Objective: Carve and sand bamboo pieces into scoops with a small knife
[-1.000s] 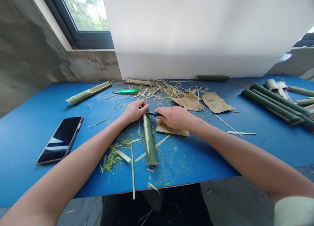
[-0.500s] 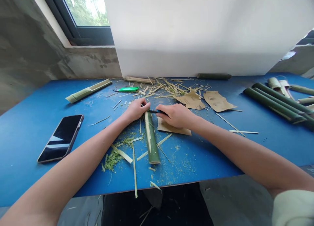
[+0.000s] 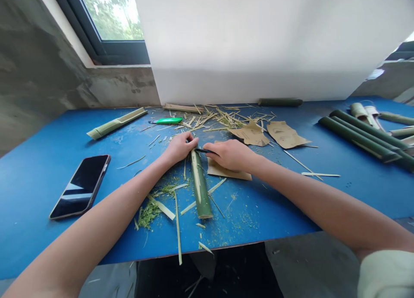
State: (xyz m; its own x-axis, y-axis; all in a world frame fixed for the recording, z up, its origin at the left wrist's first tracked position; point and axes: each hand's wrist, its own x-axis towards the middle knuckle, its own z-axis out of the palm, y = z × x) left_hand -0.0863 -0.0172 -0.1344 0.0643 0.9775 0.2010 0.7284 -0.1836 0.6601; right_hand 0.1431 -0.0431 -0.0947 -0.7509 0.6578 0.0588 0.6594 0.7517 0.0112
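A green split bamboo piece (image 3: 202, 192) lies on the blue table, its near end toward me and a pale scraped streak along its top. My left hand (image 3: 180, 147) is closed on its far end. In my right hand (image 3: 233, 155) is a thin dark knife (image 3: 203, 151), whose blade lies across the bamboo just by my left fingers. The blade's tip is partly hidden there. Under my right hand sits a piece of brown sandpaper (image 3: 228, 172). Green shavings (image 3: 148, 214) and pale slivers are scattered left of the bamboo.
A phone (image 3: 80, 186) lies at the left, near a bamboo half (image 3: 117, 123). Farther back are a green utility knife (image 3: 166, 120), a heap of bamboo slivers (image 3: 231, 117) and brown paper pieces (image 3: 286, 134). Several green bamboo lengths (image 3: 359, 138) lie at the right.
The knife blade has tilted and shifted slightly at the bamboo's far end. Both hands keep their grip, and the whole view has moved a little.
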